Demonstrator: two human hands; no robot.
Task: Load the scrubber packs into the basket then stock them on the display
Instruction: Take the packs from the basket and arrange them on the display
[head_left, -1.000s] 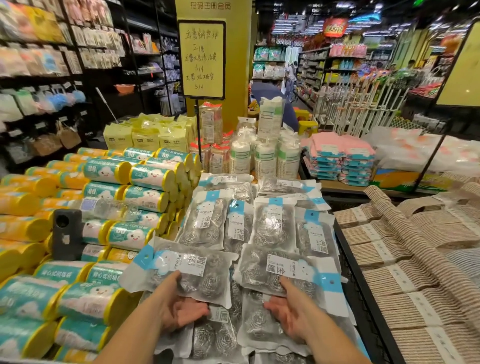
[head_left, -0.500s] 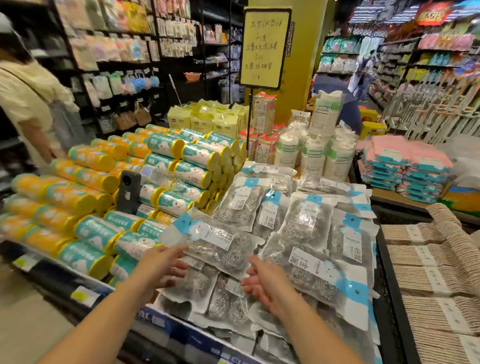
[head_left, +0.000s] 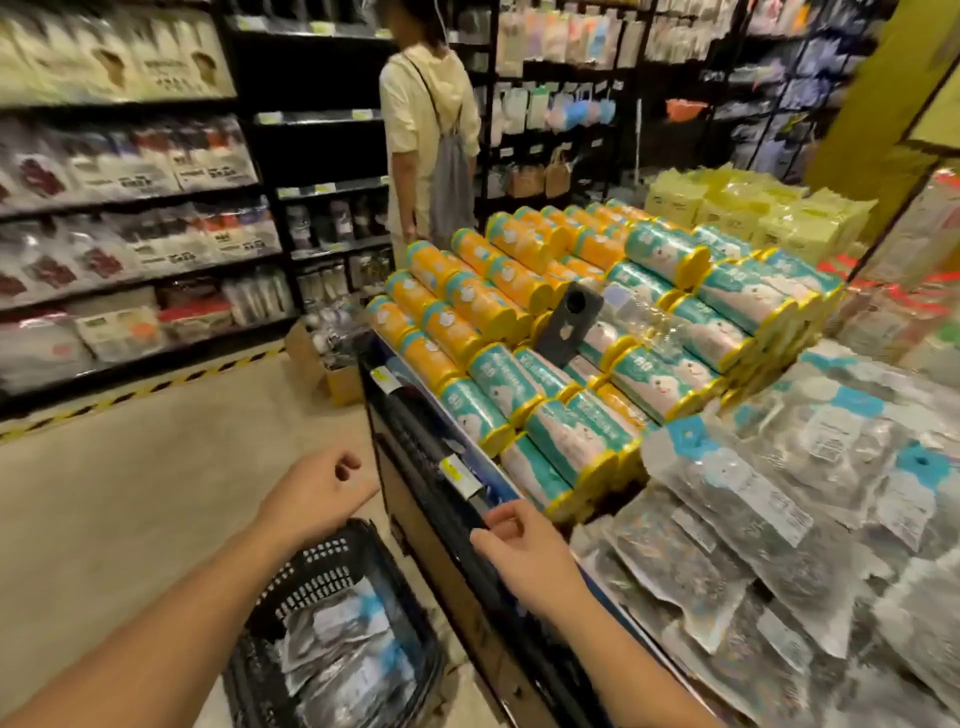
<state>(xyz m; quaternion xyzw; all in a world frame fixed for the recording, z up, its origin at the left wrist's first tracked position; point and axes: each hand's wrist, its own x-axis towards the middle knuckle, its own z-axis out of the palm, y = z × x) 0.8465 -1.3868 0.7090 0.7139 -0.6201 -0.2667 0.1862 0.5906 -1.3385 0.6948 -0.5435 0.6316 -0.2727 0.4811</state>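
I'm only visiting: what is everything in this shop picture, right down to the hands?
Display: one, dark-fronted, centre to right.
Basket: one, black, on the floor, lower left.
Scrubber packs in the basket: several, silvery with blue, lying inside.
Scrubber packs on the display: many, silvery with blue, piled at right.
Orange rolls: many, stacked on the display's far left.
Teal rolls: many, yellow-ended, stacked beside the orange ones.
Phone: one, dark, propped among the rolls.
Yellow packs: many, behind the rolls.
Cardboard box: one, brown, on the floor by the display.
Shopper: one, pale yellow top, in the aisle.
Left hand: one, loosely curled, empty, above the basket.
Right hand: one, loosely curled, empty, by the display's front edge.
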